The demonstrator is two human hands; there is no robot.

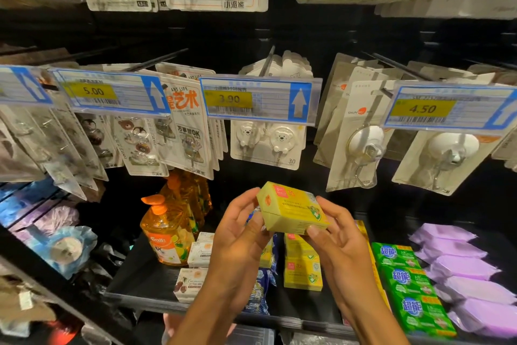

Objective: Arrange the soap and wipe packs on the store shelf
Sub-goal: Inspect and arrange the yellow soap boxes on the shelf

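Note:
A yellow soap box [291,209] is held up above the black shelf [145,286], tilted. My left hand [237,235] grips its left end and my right hand [335,241] grips its right end. Below them more yellow soap boxes [302,269] are stacked on the shelf. Green soap packs [411,288] lie in a row to the right, and purple wipe packs [461,274] lie beyond them. White soap boxes [193,269] sit left of my left wrist. Blue patterned packs [260,291] are partly hidden behind my left arm.
An orange pump bottle of liquid [165,232] stands at the shelf's left, with more behind it. Carded hooks [268,137] hang on pegs just above the hands, behind price tags [257,99]. Blue and lilac packs [42,213] fill the shelf unit to the left.

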